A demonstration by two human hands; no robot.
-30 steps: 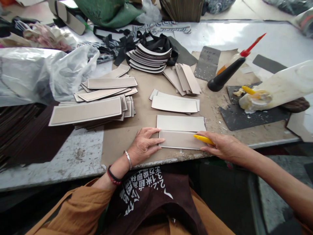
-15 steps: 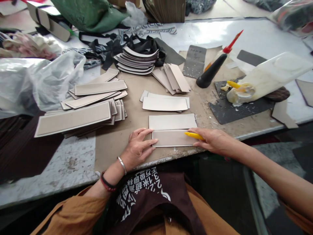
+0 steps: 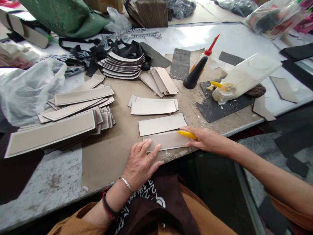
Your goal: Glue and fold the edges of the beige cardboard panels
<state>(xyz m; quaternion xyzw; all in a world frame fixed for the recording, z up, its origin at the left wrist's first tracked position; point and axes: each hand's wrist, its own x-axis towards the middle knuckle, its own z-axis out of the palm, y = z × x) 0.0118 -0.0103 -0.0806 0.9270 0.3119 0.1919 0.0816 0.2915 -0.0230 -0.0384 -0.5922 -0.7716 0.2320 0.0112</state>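
A pale rectangular strip (image 3: pixel 166 141) with a dark edge lies at the table's front edge. My left hand (image 3: pixel 143 160) is open, its fingers spread, with fingertips resting on the strip's left end. A yellow plastic stick (image 3: pixel 187 134) is held in my closed right hand (image 3: pixel 207 140); its other end is hidden. The fingers of that hand also touch the strip's right end. Just behind lies a second pale strip (image 3: pixel 162 124), its lower edge against the first. Farther back is a small overlapping pile of pale strips (image 3: pixel 153 107).
Stacked pale strips (image 3: pixel 51 133) are at the left, by a clear plastic bag (image 3: pixel 31 91). Curved pieces (image 3: pixel 122 67) are piled at the back. A black cone-shaped holder (image 3: pixel 195 73) stands near a red-tipped bottle (image 3: pixel 212 45). A white plastic container (image 3: pixel 249 78) lies on its side at the right.
My left hand has slid nearer to me and spread its thumb off the strip. My right hand keeps the stick at the strip's right end. The whole view has shifted.
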